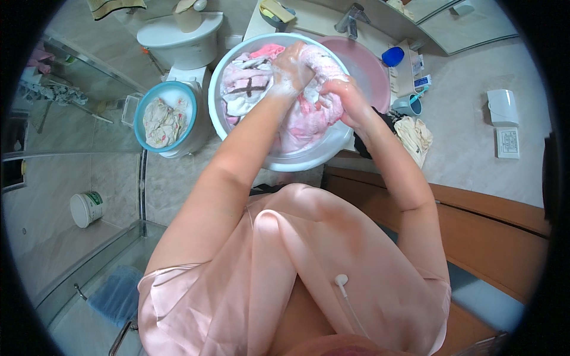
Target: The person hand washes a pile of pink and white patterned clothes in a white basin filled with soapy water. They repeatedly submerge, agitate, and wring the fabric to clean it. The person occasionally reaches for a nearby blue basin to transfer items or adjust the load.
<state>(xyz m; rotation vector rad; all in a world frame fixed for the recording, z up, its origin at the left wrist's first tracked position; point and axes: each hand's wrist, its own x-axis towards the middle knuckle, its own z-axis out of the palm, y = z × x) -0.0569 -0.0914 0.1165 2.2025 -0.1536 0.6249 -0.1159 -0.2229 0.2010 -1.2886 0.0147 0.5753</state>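
My left hand [290,71], covered in suds, grips a wet pink-and-white cloth [323,62] near its upper end. My right hand [352,100] closes around the lower part of the same cloth, thumb and fingers curled over it. Both hands are above a large plastic basin [294,166] with a pale blue-white rim. Other wet laundry lies in the basin, including a white and pink garment [247,86] with dark stripes at its left side. A bright pink piece [269,50] shows at the far edge. The hands hide part of the cloth.
Behind the basin are a pink basin [372,62] and a faucet [352,20]. A toothbrush cup [404,107] and cream cloth [413,135] lie to the right. At left, a blue-rimmed basin [139,118] holding cloth rests before the toilet tank [178,38]. Wooden drawers [490,222] stand at lower right.
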